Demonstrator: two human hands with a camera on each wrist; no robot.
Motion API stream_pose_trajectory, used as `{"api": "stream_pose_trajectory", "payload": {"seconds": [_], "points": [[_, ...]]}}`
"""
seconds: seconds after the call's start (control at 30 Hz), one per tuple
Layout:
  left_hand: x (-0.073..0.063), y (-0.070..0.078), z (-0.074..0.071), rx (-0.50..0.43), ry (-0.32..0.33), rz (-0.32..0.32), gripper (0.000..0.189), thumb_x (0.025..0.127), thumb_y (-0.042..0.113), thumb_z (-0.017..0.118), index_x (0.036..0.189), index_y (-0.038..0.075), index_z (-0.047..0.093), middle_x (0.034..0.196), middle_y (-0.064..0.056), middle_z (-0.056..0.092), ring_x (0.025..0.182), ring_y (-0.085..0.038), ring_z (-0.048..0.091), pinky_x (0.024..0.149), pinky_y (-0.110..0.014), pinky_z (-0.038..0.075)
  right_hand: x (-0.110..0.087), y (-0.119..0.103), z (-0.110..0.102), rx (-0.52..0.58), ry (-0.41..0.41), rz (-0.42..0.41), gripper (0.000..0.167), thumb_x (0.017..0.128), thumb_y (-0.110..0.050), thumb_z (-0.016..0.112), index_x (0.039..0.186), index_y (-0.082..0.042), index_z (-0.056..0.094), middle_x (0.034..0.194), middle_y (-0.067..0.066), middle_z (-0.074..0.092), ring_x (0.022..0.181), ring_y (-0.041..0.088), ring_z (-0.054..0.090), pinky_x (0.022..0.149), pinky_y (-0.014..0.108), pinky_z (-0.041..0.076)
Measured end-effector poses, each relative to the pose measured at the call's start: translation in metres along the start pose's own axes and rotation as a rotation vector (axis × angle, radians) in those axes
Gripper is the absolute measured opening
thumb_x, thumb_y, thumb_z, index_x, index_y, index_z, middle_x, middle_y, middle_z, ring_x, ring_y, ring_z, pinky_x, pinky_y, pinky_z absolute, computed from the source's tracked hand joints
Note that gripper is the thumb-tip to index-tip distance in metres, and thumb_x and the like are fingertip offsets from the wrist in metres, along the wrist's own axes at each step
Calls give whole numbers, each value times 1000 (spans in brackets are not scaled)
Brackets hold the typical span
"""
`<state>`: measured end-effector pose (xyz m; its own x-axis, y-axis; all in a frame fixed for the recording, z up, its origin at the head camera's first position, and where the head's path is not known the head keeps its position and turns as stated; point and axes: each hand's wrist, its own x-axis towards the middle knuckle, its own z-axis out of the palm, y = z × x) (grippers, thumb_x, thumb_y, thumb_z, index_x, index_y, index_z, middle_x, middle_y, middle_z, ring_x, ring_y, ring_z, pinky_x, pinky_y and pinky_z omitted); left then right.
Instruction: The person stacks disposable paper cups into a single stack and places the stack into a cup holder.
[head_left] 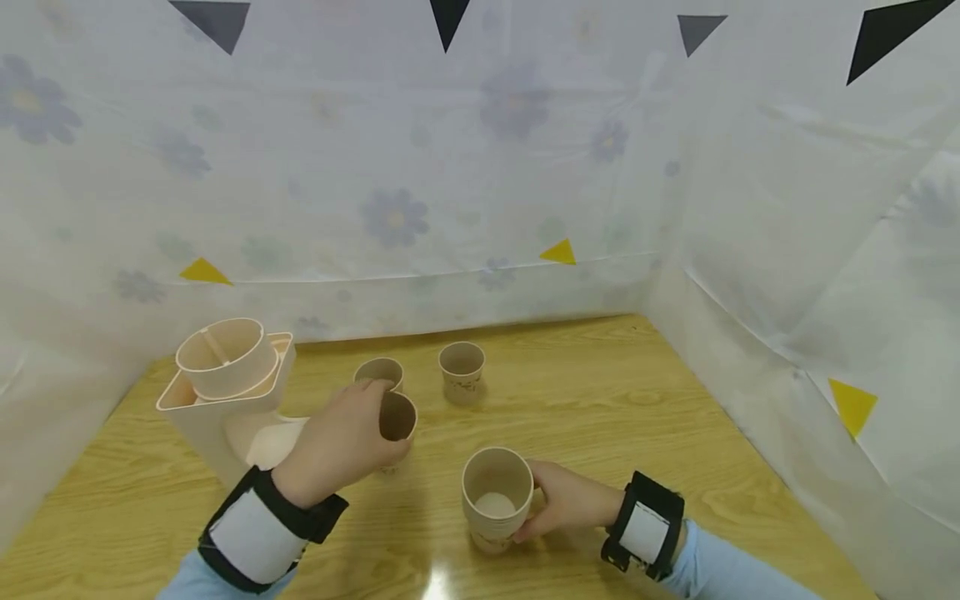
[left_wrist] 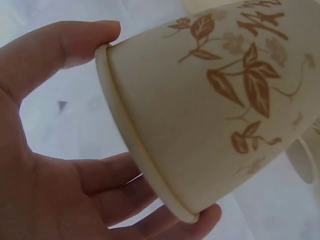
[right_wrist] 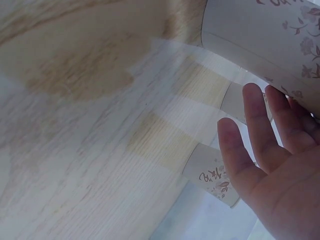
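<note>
My left hand [head_left: 348, 437] grips a beige paper cup [left_wrist: 200, 115] by its rim, thumb on one side and fingers on the other; brown leaf prints show on its wall. This cup stands close in front of another paper cup [head_left: 381, 367], which it partly hides. At the front middle, a stack of paper cups [head_left: 497, 492] stands upright with its mouth up. My right hand [head_left: 562, 500] holds the stack from the right, thumb low on the near side and fingers behind. In the right wrist view, several fingers [right_wrist: 257, 125] stretch out beside the stack's printed wall.
A single paper cup [head_left: 462, 373] stands farther back on the wooden table [head_left: 585, 392]. On the left is a cream plastic container [head_left: 225, 417] with a round open cylinder [head_left: 225, 358] on top. Flowered white sheeting [head_left: 390, 167] closes off the back and sides.
</note>
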<state>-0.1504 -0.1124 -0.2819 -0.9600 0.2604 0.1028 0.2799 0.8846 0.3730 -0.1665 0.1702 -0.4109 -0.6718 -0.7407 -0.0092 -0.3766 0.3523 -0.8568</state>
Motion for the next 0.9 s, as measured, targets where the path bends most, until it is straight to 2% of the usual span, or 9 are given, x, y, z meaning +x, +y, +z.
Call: {"api": "stream_pose_trajectory", "payload": {"seconds": [0.1,0.23,0.37,0.53,0.7,0.8,0.9], "points": [[-1,14,-7,2,26,53,58,74,29,72,119,-3,56,119,-15,57,96,-27,56,74,-38,49,1,2,0,-9,3,-4,67,71,-21,80,130,-12,50,127,7,58,117,15,53,96,29,42],[1,30,-17,-12,34,115,50,74,30,74,113,2,59,109,-11,59,95,-24,54,76,-36,47,2,4,-1,-11,9,3,67,71,-22,81,130,-13,50,126,7,58,117,14,53,95,29,41],[3,45,-28,-44,0,141,46,75,32,73,112,7,60,104,-5,60,91,-20,54,75,-34,46,2,5,-1,5,3,6,67,71,-21,80,130,-13,50,126,7,58,117,13,53,96,29,41],[-1,65,-35,-93,-41,178,52,74,32,74,120,11,58,112,-2,59,89,-15,56,73,-29,47,1,7,-1,14,-17,-14,65,72,-21,79,130,-13,50,126,7,58,116,11,52,97,28,40],[-5,80,-28,-165,-72,270,52,73,28,75,119,9,58,113,-1,58,91,-14,55,76,-29,47,-1,7,-2,35,-41,-1,64,75,-23,78,131,-18,48,126,3,58,116,9,52,100,28,38],[-5,83,-19,-158,-94,333,53,73,27,75,118,7,58,111,-1,58,93,-15,55,78,-30,48,-1,7,-3,38,-53,9,63,75,-25,77,131,-21,48,126,-1,59,116,7,52,101,29,36],[-4,84,-8,-146,-130,359,52,73,27,74,118,6,58,111,-1,58,95,-15,55,79,-29,48,-1,8,-3,37,-57,11,62,76,-26,77,130,-22,48,124,-3,60,116,6,52,102,29,35]]}}
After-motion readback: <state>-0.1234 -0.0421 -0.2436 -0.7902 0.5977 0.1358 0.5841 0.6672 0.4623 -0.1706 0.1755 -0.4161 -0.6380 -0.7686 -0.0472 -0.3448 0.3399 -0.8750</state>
